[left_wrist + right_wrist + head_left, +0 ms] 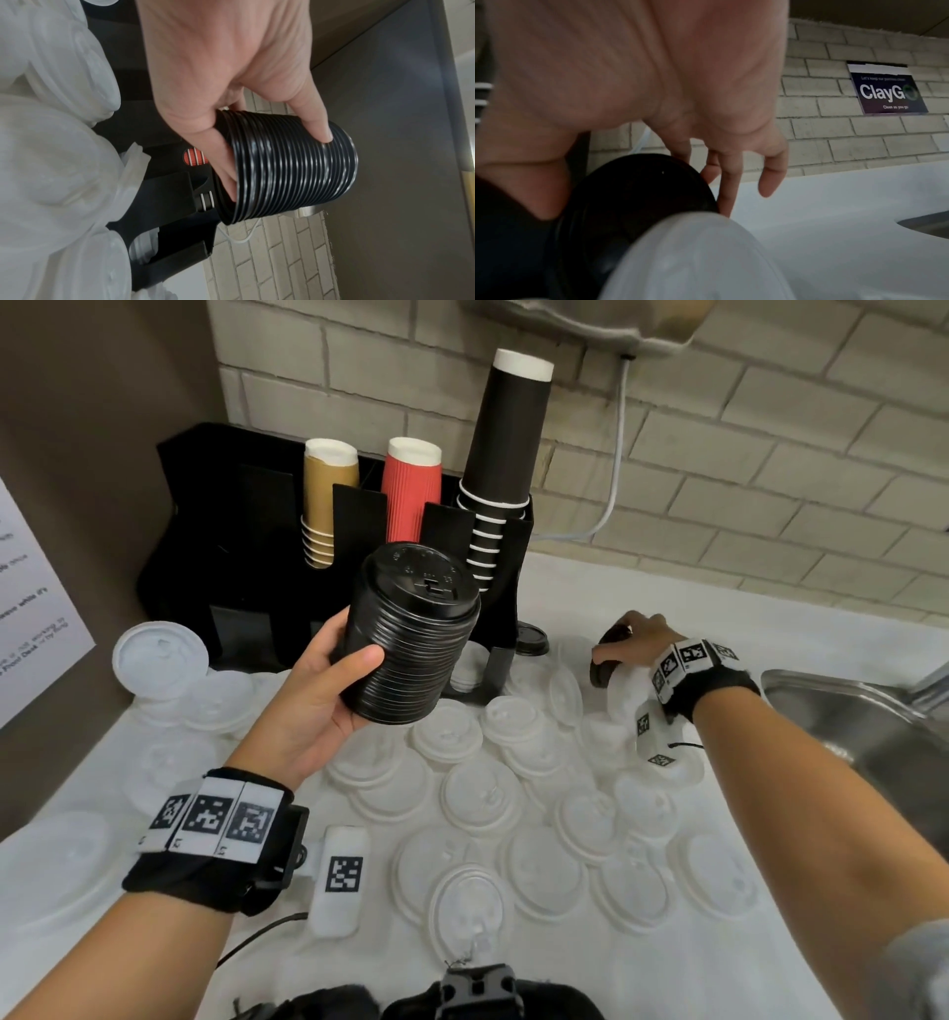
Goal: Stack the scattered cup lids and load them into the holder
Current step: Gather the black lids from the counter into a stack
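Note:
My left hand (354, 667) grips a tall stack of black cup lids (413, 634), tilted and held above the counter in front of the black holder (241, 541). In the left wrist view the thumb and fingers wrap the ribbed stack (295, 172). Over to the right, my right hand (619, 649) pinches a single black lid (600, 672) that stands on its edge on the counter; its thumb and fingers curl round the lid (634, 203). Another black lid (531, 639) lies flat by the holder's right foot. Several white lids (482, 793) lie scattered over the white counter.
The holder carries brown cups (328, 495), red cups (413, 490) and a tall black cup stack (506, 454). A steel sink (847, 716) opens at the right. A brick wall runs behind, and a brown side wall with a paper notice (31, 608) closes the left.

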{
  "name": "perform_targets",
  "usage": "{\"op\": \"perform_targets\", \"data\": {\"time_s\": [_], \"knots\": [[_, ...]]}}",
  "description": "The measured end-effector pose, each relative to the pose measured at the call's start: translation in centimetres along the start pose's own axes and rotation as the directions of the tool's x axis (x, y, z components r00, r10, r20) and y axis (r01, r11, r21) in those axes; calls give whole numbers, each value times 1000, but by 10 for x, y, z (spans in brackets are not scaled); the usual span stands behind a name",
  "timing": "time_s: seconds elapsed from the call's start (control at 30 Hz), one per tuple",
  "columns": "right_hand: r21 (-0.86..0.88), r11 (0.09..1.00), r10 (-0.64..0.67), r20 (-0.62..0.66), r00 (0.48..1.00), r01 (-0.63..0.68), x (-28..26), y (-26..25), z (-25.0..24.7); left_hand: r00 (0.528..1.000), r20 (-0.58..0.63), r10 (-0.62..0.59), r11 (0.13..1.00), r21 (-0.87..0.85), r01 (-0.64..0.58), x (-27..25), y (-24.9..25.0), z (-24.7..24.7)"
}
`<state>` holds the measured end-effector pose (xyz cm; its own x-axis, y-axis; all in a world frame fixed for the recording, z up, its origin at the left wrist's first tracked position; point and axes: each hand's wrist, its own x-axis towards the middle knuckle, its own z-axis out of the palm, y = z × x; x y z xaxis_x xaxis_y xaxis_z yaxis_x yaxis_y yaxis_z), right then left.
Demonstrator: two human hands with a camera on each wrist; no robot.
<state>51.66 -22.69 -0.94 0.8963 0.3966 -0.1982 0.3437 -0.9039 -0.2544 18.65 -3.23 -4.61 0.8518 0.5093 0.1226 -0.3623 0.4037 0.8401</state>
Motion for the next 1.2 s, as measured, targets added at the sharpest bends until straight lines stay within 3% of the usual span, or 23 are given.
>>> {"op": "perform_targets", "data": {"time_s": [0.1,0.17,0.27,0.37,0.5,0.67,0.73,0.87,1.2], "knots": [[181,980,-62,-96,993,79,-8,0,-6,1000,18,-10,1000,-17,10,-3,-1,1],[351,920,-110,-195,974,175,-20,-5,-8,1000,21,-21,999,-31,22,-5,-3,3],[609,729,-116,-339,934,312,-47,-20,-9,999,22,-38,998,-51,39,-8,-7,5],[779,487,-176,-355,918,395,-87,-36,-10,999,10,-52,997,-63,53,-11,-11,8],[773,347,-413,-382,826,531,-148,-52,-6,997,14,-80,994,-76,81,-15,-13,11],[714,252,-478,-495,726,653,-198,-74,9,993,24,-114,991,-74,115,-17,-16,12],[694,247,-456,-533,713,677,-206,-84,15,992,36,-121,991,-53,123,-18,-17,12],[625,320,-382,-602,701,712,-211,-100,20,990,44,-131,991,-15,131,-18,-18,12],[492,382,-481,-617,623,782,-205,-116,24,984,79,-161,987,28,159,-16,-20,9]]}}
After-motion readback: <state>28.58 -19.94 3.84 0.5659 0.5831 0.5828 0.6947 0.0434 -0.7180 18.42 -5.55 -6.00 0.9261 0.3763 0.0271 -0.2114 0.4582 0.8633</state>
